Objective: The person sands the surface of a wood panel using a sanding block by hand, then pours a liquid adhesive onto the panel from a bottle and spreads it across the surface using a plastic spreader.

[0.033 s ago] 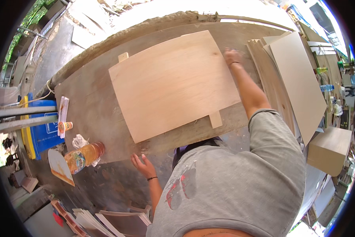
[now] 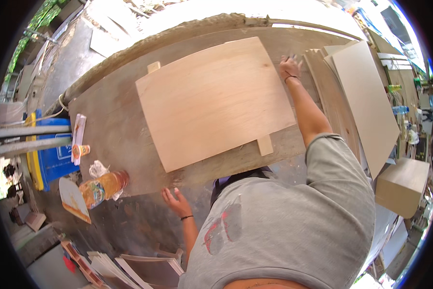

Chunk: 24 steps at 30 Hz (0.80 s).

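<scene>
1. Nothing has really moved since the picture just before. The big light wood sheet (image 2: pixel 214 101) lies in the same place and both hands are in almost the same spots.
2. So the work looks to be at a pause: the sheet is lying down, and no hand is lifting it.
3. The wood sheet lies flat in the middle of the dark counter (image 2: pixel 110 130). It rests on two small wood blocks, one (image 2: pixel 153 66) poking out at the far edge and one (image 2: pixel 264 144) at the near edge.
4. The right hand (image 2: pixel 290 66) is stretched far out, arm nearly straight. It is at the far right corner of the sheet, fingers spread apart. It grips nothing. It is too small to tell if it touches the sheet or only the counter.
5. The left hand (image 2: pixel 177 201) is low and close to the body, at the near edge of the counter. Its fingers are open and spread, and it holds nothing.
6. A bottle of orange drink (image 2: pixel 103 188) lies to the left of that hand. A stack of boards (image 2: pixel 366 96) leans on the right side.
</scene>
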### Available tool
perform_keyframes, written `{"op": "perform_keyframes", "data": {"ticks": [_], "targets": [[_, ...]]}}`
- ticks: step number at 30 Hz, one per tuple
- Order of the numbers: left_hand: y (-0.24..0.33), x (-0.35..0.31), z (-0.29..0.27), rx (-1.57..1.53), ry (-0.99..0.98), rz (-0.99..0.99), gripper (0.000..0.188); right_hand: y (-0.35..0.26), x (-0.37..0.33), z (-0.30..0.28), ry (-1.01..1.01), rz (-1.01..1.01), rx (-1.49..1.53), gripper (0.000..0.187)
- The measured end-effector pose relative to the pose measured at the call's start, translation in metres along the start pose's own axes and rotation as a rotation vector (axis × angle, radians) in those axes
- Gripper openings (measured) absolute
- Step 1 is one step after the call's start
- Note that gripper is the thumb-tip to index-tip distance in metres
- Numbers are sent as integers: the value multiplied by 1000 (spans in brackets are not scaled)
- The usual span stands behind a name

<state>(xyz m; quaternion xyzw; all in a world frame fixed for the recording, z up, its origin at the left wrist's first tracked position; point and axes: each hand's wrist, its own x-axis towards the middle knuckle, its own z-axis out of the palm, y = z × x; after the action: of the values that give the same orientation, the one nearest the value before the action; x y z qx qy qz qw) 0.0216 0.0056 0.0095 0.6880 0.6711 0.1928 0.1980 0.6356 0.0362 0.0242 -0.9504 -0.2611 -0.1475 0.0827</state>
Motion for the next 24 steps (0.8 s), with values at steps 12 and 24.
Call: {"op": "perform_keyframes", "data": {"ticks": [12,24], "targets": [[-13,3,10,-46,88,218,49,-158,-237,-46,-165,-962,385,44],[-45,95,-64,-225,553,-193,103,21,-174,-71,-79,-160,412,51]]}}
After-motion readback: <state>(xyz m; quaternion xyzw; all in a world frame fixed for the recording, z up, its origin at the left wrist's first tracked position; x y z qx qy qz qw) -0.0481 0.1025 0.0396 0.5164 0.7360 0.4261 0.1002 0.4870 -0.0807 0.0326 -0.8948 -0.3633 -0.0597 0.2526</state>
